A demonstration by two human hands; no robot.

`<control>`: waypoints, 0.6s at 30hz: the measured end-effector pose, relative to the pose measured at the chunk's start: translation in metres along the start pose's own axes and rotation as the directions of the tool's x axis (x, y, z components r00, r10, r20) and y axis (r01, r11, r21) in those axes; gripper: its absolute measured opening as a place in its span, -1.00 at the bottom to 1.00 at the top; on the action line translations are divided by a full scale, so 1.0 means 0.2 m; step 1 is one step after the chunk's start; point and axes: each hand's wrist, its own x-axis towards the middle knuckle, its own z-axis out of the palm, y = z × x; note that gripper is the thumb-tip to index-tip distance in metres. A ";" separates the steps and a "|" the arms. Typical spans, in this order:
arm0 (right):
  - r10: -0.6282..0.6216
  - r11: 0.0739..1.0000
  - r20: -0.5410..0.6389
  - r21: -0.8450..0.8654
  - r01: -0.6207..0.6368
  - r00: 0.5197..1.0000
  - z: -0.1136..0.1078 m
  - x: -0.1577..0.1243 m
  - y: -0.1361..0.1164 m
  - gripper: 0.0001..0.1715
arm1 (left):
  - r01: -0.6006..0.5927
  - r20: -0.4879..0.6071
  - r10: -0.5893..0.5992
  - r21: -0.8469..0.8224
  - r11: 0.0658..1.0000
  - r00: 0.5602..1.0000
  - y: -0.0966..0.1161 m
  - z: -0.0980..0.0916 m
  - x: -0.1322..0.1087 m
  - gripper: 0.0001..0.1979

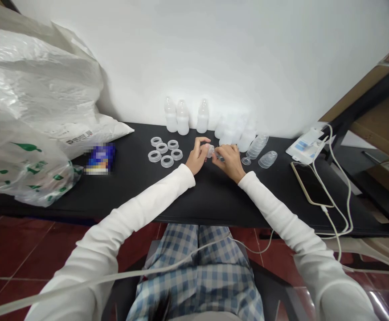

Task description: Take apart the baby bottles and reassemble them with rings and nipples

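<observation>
Over the black table, my left hand (198, 156) is closed on a translucent bottle collar ring (210, 150). My right hand (228, 158) pinches a small clear piece (219, 156) right beside the ring; it looks like a bottle nipple, but the fingers cover much of it. Several loose collar rings (161, 148) lie left of my left hand. Behind my hands stand capped white baby bottles (182, 118) and a cluster of pale bottles (232, 127). To the right of my right hand are a clear nipple (246, 161), a stack of clear caps (257, 146) and a single cap (268, 159).
Large plastic bags (40, 147) and a blue packet (101, 158) occupy the left side of the table (194, 205). On the right lie a phone (311, 183), white cables (348, 191) and a white-blue package (306, 145). A white wall rises behind; another cable crosses my lap.
</observation>
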 end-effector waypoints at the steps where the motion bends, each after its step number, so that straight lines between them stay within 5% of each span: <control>1: -0.008 1.000 0.020 0.001 0.008 1.000 0.00 0.00 0.00 -0.80 | 0.016 0.011 -0.016 0.008 1.000 1.000 0.01 0.00 0.00 -0.55; 5: -0.088 0.996 0.179 -0.004 0.090 0.980 -0.04 0.02 0.00 -0.76 | 0.150 0.010 -0.150 0.012 0.989 0.989 0.03 -0.01 0.02 -0.46; 10: -0.072 0.997 0.227 0.002 0.074 0.971 -0.12 0.01 0.08 -0.71 | 0.365 -0.178 -0.352 0.043 0.930 0.919 -0.01 -0.11 0.08 -0.47; 14: 0.119 0.993 0.160 -0.013 -0.118 0.980 -0.18 -0.02 0.19 -0.80 | 0.270 -0.198 -0.231 0.197 0.943 0.952 -0.06 -0.16 0.06 -0.77; 18: 0.215 0.975 0.208 0.013 -0.222 0.954 -0.27 -0.04 0.26 -0.80 | 0.102 -0.009 -0.105 0.318 0.943 0.994 -0.10 -0.15 0.03 -0.66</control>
